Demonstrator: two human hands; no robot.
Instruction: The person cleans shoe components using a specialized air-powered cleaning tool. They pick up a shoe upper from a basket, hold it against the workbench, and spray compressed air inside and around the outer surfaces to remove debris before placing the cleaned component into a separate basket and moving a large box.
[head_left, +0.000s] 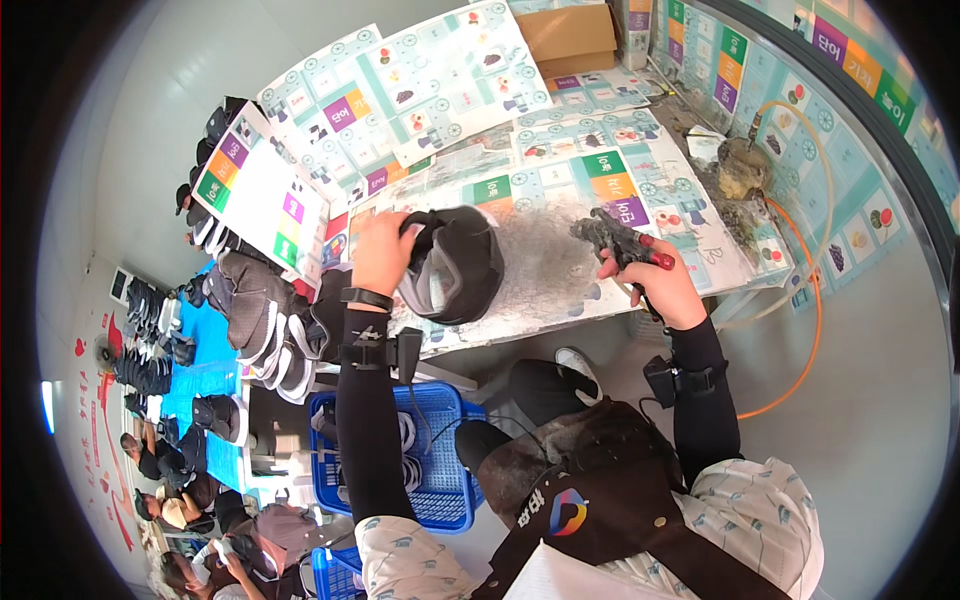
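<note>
My left hand (382, 250) grips a black and grey shoe upper (455, 265), holding it over the stained work table (540, 265) with its opening turned toward me. My right hand (655, 285) is closed around the red-triggered handle of a dirty spray gun (612, 238), whose nozzle points left toward the shoe upper from a short distance. Both forearms wear black sleeves with small devices strapped at the wrists.
Colourful printed sheets (440, 75) cover the table and the wall. Stacked black shoes (255, 310) lie at the left, a blue basket (440, 450) sits under the table, and an orange hose (810, 300) loops at the right. Other people sit at lower left.
</note>
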